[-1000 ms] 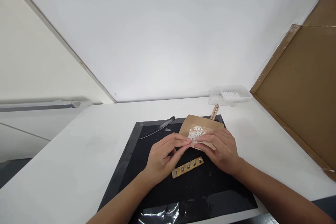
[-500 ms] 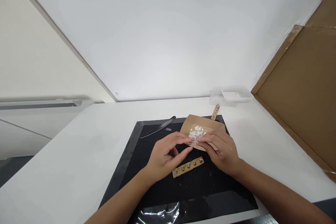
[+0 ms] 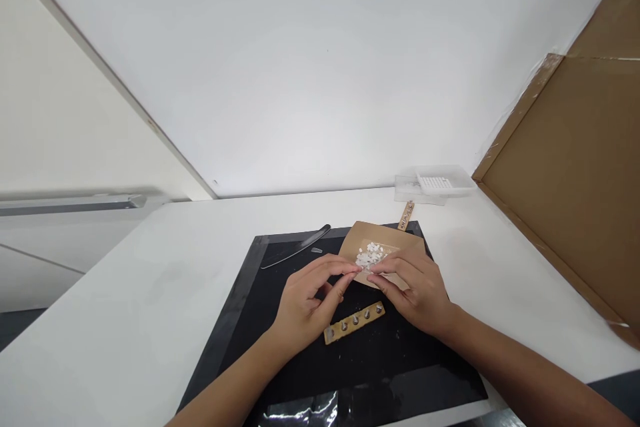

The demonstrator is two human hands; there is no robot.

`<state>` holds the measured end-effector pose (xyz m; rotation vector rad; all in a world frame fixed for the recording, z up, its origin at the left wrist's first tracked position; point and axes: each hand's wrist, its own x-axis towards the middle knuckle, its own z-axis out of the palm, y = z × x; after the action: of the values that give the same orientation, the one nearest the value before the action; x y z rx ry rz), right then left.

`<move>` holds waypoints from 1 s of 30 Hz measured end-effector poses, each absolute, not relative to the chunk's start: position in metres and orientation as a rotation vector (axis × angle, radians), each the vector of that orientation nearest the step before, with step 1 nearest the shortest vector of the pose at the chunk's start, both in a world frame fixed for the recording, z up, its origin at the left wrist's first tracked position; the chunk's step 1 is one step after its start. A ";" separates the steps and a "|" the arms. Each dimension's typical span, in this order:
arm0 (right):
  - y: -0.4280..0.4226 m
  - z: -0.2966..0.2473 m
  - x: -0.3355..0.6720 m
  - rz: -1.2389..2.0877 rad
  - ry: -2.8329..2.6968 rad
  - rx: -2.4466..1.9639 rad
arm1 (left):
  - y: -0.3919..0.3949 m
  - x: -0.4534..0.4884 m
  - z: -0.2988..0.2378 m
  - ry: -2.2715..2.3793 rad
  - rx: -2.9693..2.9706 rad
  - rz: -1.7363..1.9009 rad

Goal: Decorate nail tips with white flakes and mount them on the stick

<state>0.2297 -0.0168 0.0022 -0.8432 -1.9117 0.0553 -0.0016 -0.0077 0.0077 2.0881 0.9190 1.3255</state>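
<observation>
My left hand (image 3: 310,297) is closed in a pinch, thumb and forefinger meeting at the near edge of a brown paper sheet (image 3: 357,235). Facing it, my right hand (image 3: 417,283) also pinches with thumb and forefinger, its tips close to the left ones. Whatever small thing lies between the fingertips is too tiny to make out. On the sheet, just beyond the fingers, is a pile of small white and clear chips (image 3: 370,255). Nearer me, below both hands, a gold-coloured strip (image 3: 355,322) with several small metal pegs lies on the black mat (image 3: 370,373).
A slim dark curved tool (image 3: 313,238) and a small clear piece (image 3: 317,250) lie on the mat's far left. A second pegged strip (image 3: 407,215) sits past the sheet. Clear plastic trays (image 3: 463,180) stand by the wall, and a cardboard panel (image 3: 565,200) borders the right.
My left thumb has come up to meet the forefinger, closing the pinch. My right fingertips have drawn slightly closer together. The view has shifted a little; the objects stay put.
</observation>
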 end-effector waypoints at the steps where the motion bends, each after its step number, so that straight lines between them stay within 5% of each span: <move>1: -0.016 0.001 0.230 0.047 -1.902 -0.863 | -0.008 -0.002 0.009 0.941 2.070 1.330; 30: -0.013 0.004 0.234 0.223 -1.753 -0.967 | -0.009 0.003 0.006 0.870 1.733 1.265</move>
<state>0.2337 -0.0130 0.0035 -0.9670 -1.7528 0.2235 0.0025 -0.0087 0.0065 1.7333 0.8704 1.2648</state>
